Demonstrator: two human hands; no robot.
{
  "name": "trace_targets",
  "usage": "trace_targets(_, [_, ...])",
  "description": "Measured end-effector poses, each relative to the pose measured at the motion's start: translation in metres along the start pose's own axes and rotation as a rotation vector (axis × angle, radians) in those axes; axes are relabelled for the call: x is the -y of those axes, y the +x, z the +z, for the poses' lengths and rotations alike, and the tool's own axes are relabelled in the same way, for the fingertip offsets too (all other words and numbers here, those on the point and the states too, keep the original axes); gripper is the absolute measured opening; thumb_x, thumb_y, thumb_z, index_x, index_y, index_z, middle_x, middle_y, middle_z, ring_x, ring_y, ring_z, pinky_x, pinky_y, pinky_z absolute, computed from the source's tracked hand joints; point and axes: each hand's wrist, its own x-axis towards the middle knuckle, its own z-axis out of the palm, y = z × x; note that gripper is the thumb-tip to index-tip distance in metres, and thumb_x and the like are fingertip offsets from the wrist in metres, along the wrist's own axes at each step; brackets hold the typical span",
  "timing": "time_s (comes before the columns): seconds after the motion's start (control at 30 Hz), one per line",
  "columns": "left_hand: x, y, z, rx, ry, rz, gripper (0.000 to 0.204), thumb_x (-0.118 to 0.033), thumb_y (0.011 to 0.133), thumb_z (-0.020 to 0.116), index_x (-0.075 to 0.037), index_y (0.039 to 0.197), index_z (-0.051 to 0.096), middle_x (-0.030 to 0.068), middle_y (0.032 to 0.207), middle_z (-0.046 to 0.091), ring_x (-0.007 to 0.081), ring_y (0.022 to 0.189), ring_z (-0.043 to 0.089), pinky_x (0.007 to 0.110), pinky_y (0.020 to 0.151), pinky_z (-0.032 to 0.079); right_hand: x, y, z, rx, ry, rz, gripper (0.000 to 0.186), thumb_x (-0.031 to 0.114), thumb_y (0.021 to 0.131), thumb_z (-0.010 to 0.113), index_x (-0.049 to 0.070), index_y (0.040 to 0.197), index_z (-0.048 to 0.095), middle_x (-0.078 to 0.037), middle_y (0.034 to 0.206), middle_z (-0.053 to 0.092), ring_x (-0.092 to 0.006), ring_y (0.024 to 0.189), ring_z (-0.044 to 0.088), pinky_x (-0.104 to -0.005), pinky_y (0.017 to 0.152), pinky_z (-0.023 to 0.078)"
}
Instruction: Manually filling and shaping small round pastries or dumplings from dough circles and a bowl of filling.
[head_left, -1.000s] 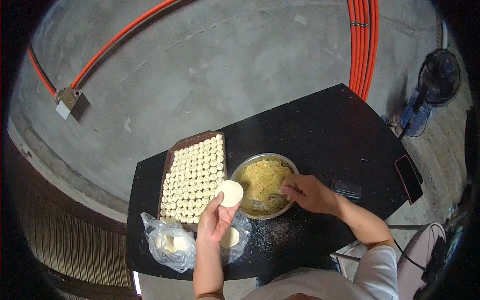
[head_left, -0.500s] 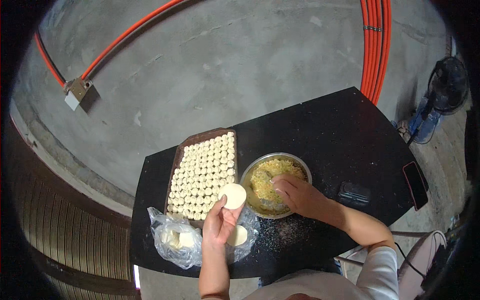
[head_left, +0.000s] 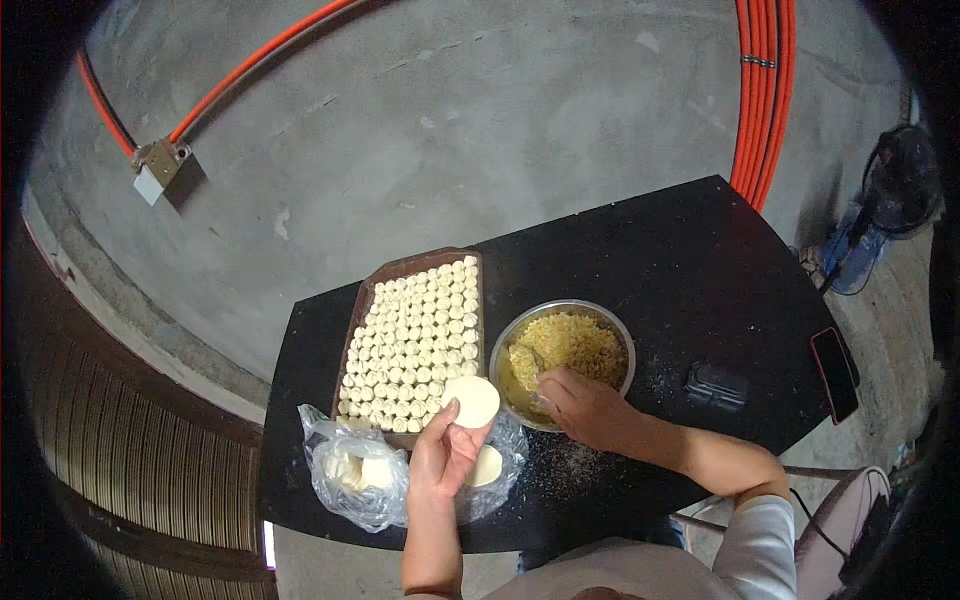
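Left fingers (head_left: 466, 446) around smooth dough disc (head_left: 474, 402), right fingers (head_left: 553, 388) around metal utensil (head_left: 538, 359) at crumbly filling (head_left: 578, 340)

passable: far-right table (head_left: 650, 255) | blocking: tray (head_left: 420, 261) left; bowl (head_left: 632, 360) centre; bag (head_left: 375, 503) near-left

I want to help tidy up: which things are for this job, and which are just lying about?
Seem part of the job:
spoon in the right hand's grip
dough round in the left hand's grip
bowl of yellow mixture
tray of dough pieces
plastic bag with more dough

Probably just lying about:
phone
dark object I can't identify
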Motion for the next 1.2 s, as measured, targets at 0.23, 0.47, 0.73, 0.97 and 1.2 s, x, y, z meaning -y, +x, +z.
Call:
trace_targets(0.23, [0.000, -0.002, -0.002, -0.004, -0.019, 0.008, 0.039, -0.005, 0.086, 0.053, 0.005, 0.121, 0.041, 0.0166, 0.119, 0.053, 0.0272, 0.112, 0.052, 0.043, 0.098, 0.041, 0.003, -0.001, -0.011, 0.007, 0.071, -0.032, 0.021, 0.003, 0.084, 0.049, -0.005, 0.102, 0.047, -0.017, 0.094, 0.049, -0.0304, 0.086, 0.055, -0.0367, 0.074, 0.047])
trace_targets(0.47, [0.000, 0.000, -0.005, -0.004, -0.031, -0.001, 0.040, -0.004, 0.085, 0.054, 0.005, 0.122, 0.041, 0.0166, 0.119, 0.053, 0.0270, 0.113, 0.051, 0.043, 0.099, 0.041, -0.004, -0.015, -0.019, -0.012, 0.394, 0.193, 0.014, 0.008, 0.091, 0.043, -0.003, 0.099, 0.049, -0.018, 0.084, 0.051, -0.0325, 0.078, 0.056, -0.0355, 0.070, 0.046])
trace_targets(0.73, [0.004, 0.002, 0.003, -0.008, 0.025, -0.015, 0.040, -0.005, 0.086, 0.054, 0.006, 0.122, 0.040, 0.0180, 0.119, 0.053, 0.0274, 0.110, 0.053, 0.042, 0.097, 0.043, -0.024, -0.028, -0.047, -0.325, 0.798, 0.609, 0.024, 0.016, 0.097, 0.037, 0.000, 0.089, 0.053, -0.008, 0.079, 0.058, -0.0138, 0.070, 0.061, -0.0269, 0.063, 0.051])
trace_targets(0.97, [0.017, 0.004, 0.022, 0.023, 0.285, -0.008, 0.031, -0.001, 0.087, 0.048, 0.009, 0.117, 0.045, 0.0200, 0.115, 0.054, 0.0281, 0.105, 0.056, 0.039, 0.090, 0.049, -0.034, -0.037, -0.057, -0.588, 0.940, 0.554, 0.029, 0.018, 0.097, 0.036, -0.002, 0.091, 0.055, -0.010, 0.087, 0.057, -0.0156, 0.074, 0.060, -0.0299, 0.066, 0.053])
trace_targets(1.2, [0.036, 0.009, 0.031, 0.049, 0.328, -0.085, 0.031, 0.002, 0.089, 0.043, 0.010, 0.118, 0.044, 0.0203, 0.114, 0.054, 0.0273, 0.105, 0.057, 0.035, 0.090, 0.049, -0.014, -0.035, -0.074, -0.543, 0.854, 0.445, 0.028, 0.019, 0.097, 0.034, -0.002, 0.091, 0.051, -0.013, 0.091, 0.057, -0.0194, 0.076, 0.061, -0.0310, 0.068, 0.053])
